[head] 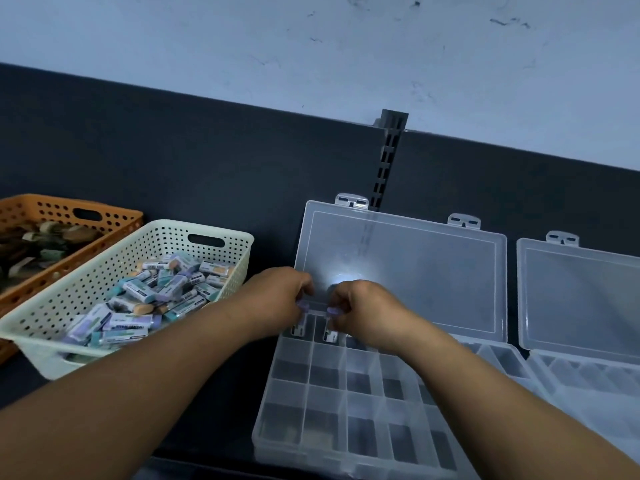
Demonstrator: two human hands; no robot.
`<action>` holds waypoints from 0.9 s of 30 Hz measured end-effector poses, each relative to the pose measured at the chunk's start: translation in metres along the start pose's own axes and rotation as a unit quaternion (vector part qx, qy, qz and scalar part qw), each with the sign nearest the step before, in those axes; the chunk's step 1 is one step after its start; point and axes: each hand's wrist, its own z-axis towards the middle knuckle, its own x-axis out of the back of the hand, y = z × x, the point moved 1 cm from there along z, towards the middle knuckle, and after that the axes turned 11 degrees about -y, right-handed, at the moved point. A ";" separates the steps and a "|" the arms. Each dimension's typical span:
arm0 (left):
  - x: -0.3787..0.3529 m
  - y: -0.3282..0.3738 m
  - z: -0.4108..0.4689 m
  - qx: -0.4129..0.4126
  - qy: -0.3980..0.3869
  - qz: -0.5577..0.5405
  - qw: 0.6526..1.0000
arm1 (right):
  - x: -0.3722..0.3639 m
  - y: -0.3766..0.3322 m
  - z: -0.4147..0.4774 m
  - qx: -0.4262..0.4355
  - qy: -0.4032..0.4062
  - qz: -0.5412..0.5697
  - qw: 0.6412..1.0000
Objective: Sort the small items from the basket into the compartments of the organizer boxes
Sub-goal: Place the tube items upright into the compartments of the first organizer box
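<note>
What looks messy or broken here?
Nothing looks broken or spilled. The small items lie jumbled inside the cream basket, and the left hand and right hand each pinch one at the organizer box.

My view: cream basket [69, 306] and orange basket [114, 216], both hole-dotted; clear organizer box [263, 424]; lilac and teal items [138, 292]; dark surface [207, 393].

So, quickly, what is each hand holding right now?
Left hand: closed, pinching a purple-tipped item over the organizer box.
Right hand: closed, pinching a second purple-tipped item beside it.
</note>
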 end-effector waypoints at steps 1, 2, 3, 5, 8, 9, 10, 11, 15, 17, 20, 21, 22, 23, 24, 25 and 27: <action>0.003 0.001 -0.002 0.000 0.006 -0.006 1.000 | 0.004 -0.001 -0.002 0.003 0.007 -0.001 1.000; 0.009 0.002 -0.005 -0.001 0.015 -0.017 1.000 | 0.009 -0.004 -0.004 0.007 0.019 -0.002 1.000; 0.016 0.003 -0.011 -0.002 0.030 -0.028 0.999 | 0.014 -0.008 -0.006 0.014 0.033 -0.008 0.999; 0.036 0.001 -0.025 0.001 0.073 -0.038 0.997 | 0.025 -0.024 -0.010 0.039 0.056 -0.033 0.997; 0.067 -0.018 -0.052 0.035 0.130 -0.035 0.990 | 0.030 -0.058 -0.011 0.096 0.072 -0.041 0.992; 0.075 -0.028 -0.062 0.054 0.140 -0.030 0.988 | 0.027 -0.070 -0.009 0.114 0.072 -0.041 0.990; 0.082 -0.041 -0.073 0.079 0.141 -0.023 0.987 | 0.023 -0.084 -0.006 0.133 0.072 -0.043 0.988; 0.088 -0.054 -0.084 0.108 0.129 -0.019 0.985 | 0.019 -0.097 -0.003 0.150 0.070 -0.047 0.985; 0.101 -0.100 -0.122 0.185 0.026 -0.016 0.982 | 0.001 -0.144 0.016 0.177 0.023 -0.064 0.982; 0.101 -0.115 -0.131 0.197 -0.023 0.001 0.980 | -0.005 -0.161 0.027 0.176 -0.001 -0.074 0.982; 0.099 -0.129 -0.138 0.187 -0.057 0.010 0.981 | -0.012 -0.181 0.045 0.163 -0.022 -0.105 0.981; 0.098 -0.133 -0.138 0.178 -0.060 0.014 0.982 | -0.014 -0.187 0.051 0.155 -0.027 -0.116 0.981; 0.096 -0.135 -0.136 0.169 -0.063 0.016 0.984 | -0.016 -0.190 0.057 0.146 -0.033 -0.125 0.981; 0.096 -0.138 -0.134 0.158 -0.062 0.012 0.985 | -0.018 -0.194 0.063 0.137 -0.036 -0.133 0.981; 0.095 -0.140 -0.132 0.147 -0.061 0.008 0.987 | -0.020 -0.197 0.070 0.125 -0.039 -0.141 0.981; 0.095 -0.143 -0.129 0.138 -0.060 0.006 0.989 | -0.021 -0.201 0.076 0.111 -0.041 -0.149 0.982; 0.094 -0.148 -0.122 0.130 -0.066 0.017 0.989 | -0.026 -0.205 0.087 0.085 -0.054 -0.168 0.981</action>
